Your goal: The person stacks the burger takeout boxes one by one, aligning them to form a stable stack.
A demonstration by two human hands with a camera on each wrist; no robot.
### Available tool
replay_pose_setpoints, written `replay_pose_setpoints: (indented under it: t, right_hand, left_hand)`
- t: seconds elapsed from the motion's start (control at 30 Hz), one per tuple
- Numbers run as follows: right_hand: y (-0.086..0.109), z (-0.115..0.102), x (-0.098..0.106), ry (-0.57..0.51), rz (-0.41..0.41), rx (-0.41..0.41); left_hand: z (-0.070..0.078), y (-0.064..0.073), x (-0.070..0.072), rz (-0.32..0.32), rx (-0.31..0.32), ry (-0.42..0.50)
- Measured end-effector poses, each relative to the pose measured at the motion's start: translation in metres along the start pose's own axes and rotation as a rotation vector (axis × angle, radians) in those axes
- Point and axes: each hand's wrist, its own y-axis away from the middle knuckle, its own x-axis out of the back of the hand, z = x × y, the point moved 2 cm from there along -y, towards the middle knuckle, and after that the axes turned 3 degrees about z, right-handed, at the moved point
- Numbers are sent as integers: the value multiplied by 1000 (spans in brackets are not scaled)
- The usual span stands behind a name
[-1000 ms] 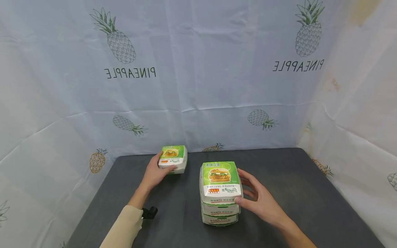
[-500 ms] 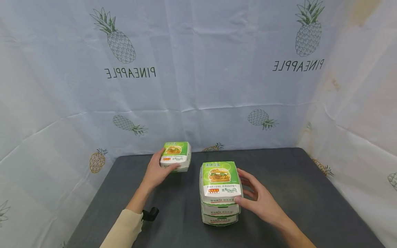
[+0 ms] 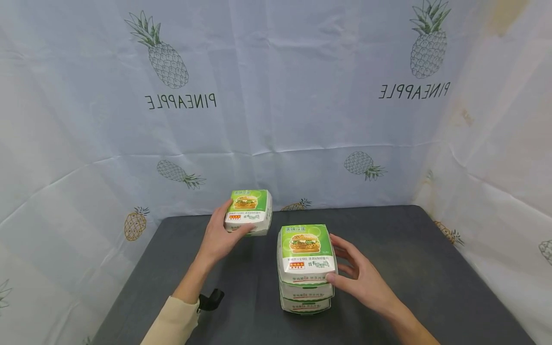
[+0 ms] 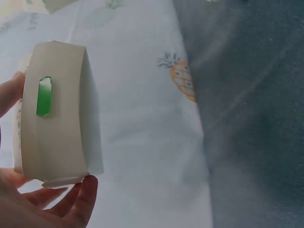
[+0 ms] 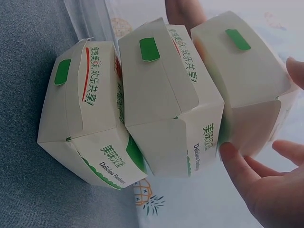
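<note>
A green-and-white paper burger box is up off the table at the back left, its lid facing up. My left hand grips it by its left side; in the left wrist view the box's side shows, with fingertips under its edge. Three similar boxes stand stacked front centre, slightly askew. My right hand holds the right side of the top burger box, thumb at its front corner. The right wrist view shows the middle box and the bottom box below it.
The dark table reaches back to a white cloth printed with pineapples, which also hangs along both sides. A black band with a small device sits on the left wrist.
My left hand has raised its burger box off the table and shifted it a little to the right. The right hand and the stack stay where they were.
</note>
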Motion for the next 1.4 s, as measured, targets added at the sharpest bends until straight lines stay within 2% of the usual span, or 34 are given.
replay_pose_setpoints:
  t: [0.23, 0.7, 0.97, 1.17, 1.4]
  right_hand:
    - [0, -1, 0, -9, -1, -11]
    - [0, -2, 0, -18, -6, -4]
    - [1, -2, 0, -36, -18, 8]
    - [1, -4, 1, -30, -14, 1]
    - [1, -4, 2, -14, -5, -3]
  left_hand:
    - [15, 3, 4, 22, -36, 10]
    - [43, 9, 11, 35, -69, 40]
    - [61, 17, 11, 35, -120, 57]
    - [75, 22, 10, 13, -149, 97]
    - [84, 27, 5, -30, -167, 109]
